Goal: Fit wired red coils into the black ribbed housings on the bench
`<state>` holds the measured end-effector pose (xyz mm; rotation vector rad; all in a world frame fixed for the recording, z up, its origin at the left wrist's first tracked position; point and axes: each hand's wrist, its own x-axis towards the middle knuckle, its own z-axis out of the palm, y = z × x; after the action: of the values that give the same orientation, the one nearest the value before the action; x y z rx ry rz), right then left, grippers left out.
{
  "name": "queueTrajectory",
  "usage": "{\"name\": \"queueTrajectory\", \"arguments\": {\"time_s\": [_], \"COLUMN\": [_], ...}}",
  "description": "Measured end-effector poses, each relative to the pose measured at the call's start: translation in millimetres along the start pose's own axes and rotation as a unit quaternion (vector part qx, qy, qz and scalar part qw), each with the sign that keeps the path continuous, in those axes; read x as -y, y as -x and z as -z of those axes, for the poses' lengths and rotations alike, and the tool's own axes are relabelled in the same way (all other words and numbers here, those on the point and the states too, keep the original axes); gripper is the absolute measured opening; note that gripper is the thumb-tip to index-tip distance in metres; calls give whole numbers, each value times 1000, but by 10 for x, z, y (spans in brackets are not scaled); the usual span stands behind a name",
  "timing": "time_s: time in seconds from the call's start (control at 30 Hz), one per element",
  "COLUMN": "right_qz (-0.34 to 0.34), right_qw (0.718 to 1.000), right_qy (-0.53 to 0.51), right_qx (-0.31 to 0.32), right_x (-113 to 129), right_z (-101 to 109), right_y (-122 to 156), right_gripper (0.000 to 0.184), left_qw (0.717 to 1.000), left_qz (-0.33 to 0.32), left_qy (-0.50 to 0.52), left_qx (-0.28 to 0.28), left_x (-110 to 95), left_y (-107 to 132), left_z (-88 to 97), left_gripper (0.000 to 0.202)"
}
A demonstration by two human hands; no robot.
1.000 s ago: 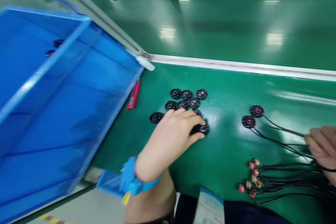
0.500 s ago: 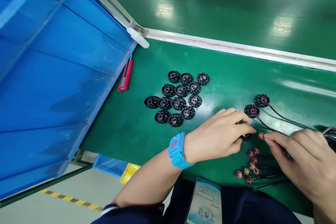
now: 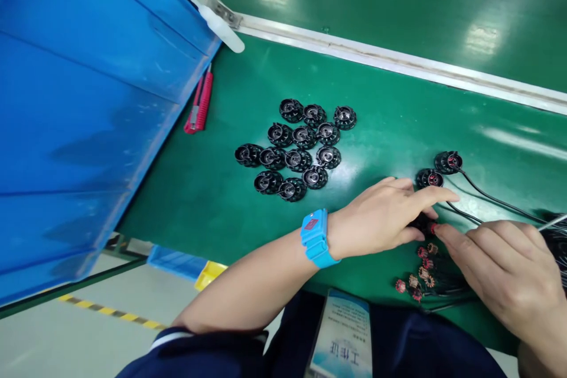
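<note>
My left hand (image 3: 383, 215), with a blue wrist strap (image 3: 318, 239), has its fingers closed round a black finned fan wheel (image 3: 420, 223), mostly hidden by them. In my right hand (image 3: 509, 266) a small red wound stator (image 3: 433, 228) is pinched; it touches the fan wheel's opening, though how deep it sits I cannot tell. Just beyond the fingers lie a fan wheel (image 3: 429, 178) and another fan wheel (image 3: 448, 161), both with red centres and black cables. Several loose red and copper stators (image 3: 424, 266) on cables lie below my hands.
Several black fan wheels (image 3: 297, 159) stand in loose rows on the green table (image 3: 381, 88). A red utility knife (image 3: 200, 103) lies beside the large blue bin (image 3: 88, 130) at left. A white rail (image 3: 354, 50) crosses the back. Black cables (image 3: 556, 242) bunch at right.
My right hand has moved left, bringing the red stator from beside the fan wheel up against it. The left hand's index finger now stretches over the wheel. The view has shifted slightly.
</note>
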<state>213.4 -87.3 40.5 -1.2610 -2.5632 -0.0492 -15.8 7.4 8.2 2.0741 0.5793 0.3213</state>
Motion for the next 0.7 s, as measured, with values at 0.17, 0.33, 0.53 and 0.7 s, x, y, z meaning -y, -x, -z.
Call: {"name": "queueTrajectory", "arguments": {"time_s": [0.17,0.33,0.53,0.7], "right_qz": [23,32,35,36], "right_qw": [999,997,995,992], "right_qy": [26,43,57,69], "right_qx": [26,50,72,104], "right_x": [-1,15,29,20], "right_z": [83,124,157,169], "right_y": [30,10,-19,-100], "right_gripper": [21,25,26,26], "left_qw": [1000,1000,1000,1000], "left_qz": [-5,-17,-17,-25], "left_qy": [22,17,0,5], "left_qx": [7,4,12,12], "left_x": [27,39,43,40], "left_y": [-24,-38,-68,-72], "left_z": [-32,-55,-95,-109], "left_gripper": [66,62,59,57]}}
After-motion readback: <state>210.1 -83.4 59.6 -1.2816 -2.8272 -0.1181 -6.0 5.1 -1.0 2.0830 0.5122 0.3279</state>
